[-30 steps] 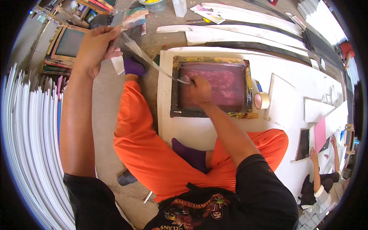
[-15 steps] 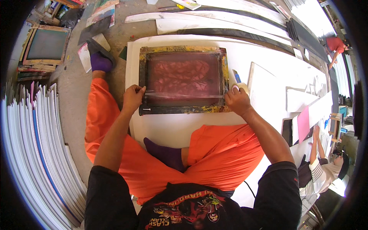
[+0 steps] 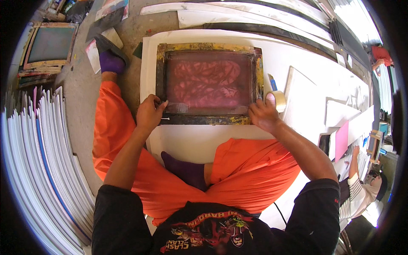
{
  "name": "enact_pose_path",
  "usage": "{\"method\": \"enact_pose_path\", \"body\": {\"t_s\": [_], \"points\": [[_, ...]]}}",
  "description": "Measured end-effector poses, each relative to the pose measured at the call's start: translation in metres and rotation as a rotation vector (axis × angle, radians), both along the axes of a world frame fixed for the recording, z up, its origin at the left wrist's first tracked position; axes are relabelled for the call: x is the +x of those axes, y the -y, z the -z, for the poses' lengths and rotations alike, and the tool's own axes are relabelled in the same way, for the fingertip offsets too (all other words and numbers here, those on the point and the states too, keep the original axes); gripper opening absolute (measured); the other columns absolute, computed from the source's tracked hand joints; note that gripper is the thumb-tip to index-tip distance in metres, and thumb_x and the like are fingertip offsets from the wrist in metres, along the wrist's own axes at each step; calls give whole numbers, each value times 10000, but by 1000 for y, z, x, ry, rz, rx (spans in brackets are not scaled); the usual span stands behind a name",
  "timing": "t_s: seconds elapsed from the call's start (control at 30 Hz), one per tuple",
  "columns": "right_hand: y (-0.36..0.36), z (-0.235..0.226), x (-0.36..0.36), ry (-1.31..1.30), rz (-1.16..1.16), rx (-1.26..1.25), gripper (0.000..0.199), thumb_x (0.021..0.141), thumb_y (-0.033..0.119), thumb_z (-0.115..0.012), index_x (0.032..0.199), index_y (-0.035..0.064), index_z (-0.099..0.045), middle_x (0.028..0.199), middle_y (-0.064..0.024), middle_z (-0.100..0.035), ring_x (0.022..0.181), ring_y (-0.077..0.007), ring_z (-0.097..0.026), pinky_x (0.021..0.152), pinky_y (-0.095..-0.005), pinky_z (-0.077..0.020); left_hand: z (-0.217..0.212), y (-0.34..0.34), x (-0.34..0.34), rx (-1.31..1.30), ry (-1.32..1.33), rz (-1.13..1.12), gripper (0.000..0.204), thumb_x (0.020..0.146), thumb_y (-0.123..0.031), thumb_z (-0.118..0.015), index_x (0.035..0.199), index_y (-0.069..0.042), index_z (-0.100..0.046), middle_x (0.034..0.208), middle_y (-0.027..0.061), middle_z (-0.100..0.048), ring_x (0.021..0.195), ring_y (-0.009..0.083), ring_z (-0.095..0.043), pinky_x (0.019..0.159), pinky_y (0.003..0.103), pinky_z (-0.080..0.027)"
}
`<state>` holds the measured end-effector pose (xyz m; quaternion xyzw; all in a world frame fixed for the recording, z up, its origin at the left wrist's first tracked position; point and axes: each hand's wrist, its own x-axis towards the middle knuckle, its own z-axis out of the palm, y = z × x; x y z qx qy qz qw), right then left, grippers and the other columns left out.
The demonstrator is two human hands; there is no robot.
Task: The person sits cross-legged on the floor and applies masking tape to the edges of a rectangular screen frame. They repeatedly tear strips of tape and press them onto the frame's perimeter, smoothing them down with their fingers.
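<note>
A wooden screen printing frame, stained yellow and black, lies on a white sheet in front of me. Its reddish mesh carries a paler, branching pattern. My left hand is closed at the frame's near left corner, thumb and fingertip by the inner edge. A shiny patch of clear tape shows on the mesh beside it. At the near right corner, my right hand has its fingers curled against the frame. Against its far side stands a tape roll; a blue-handled cutter lies just beyond.
Stacked white sheets stand at the left, below more framed screens. Long white strips lie at the back. A pink sheet is at the right, near another person. My legs and purple-socked feet surround the near side.
My left hand has moved inward over the frame's edge. The tape roll now sits farther from my right fingertips, and the long glint across the near mesh has shrunk to a patch.
</note>
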<state>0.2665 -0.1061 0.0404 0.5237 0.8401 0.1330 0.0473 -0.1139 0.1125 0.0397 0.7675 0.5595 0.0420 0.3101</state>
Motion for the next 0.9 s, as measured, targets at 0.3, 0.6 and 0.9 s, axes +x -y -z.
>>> {"method": "enact_pose_path", "body": {"t_s": [0.3, 0.6, 0.9], "points": [[-3, 0, -8, 19, -13, -80, 121, 717, 257, -685, 678, 143, -687, 800, -34, -599, 877, -227, -588, 676, -377, -459, 2, 6, 2, -13, -7, -4, 427, 849, -262, -857, 1046, 40, -629, 963, 227, -704, 893, 381, -695, 792, 446, -542], [-2, -2, -9, 33, -8, -221, 122, 761, 236, -693, 729, 126, -736, 857, -28, -633, 928, -229, -611, 714, -375, -483, -7, 8, 9, -30, -79, -4, 458, 838, -244, -869, 1073, 53, -613, 1045, 259, -693, 984, 418, -684, 852, 475, -537], [-11, 9, -8, 76, -37, -378, 184, 818, 260, -658, 786, 124, -778, 965, -57, -701, 983, -253, -648, 792, -395, -522, -10, 13, 17, 10, -175, 21, 518, 793, -276, -909, 1058, 60, -617, 1013, 270, -702, 972, 437, -702, 831, 489, -556]]}}
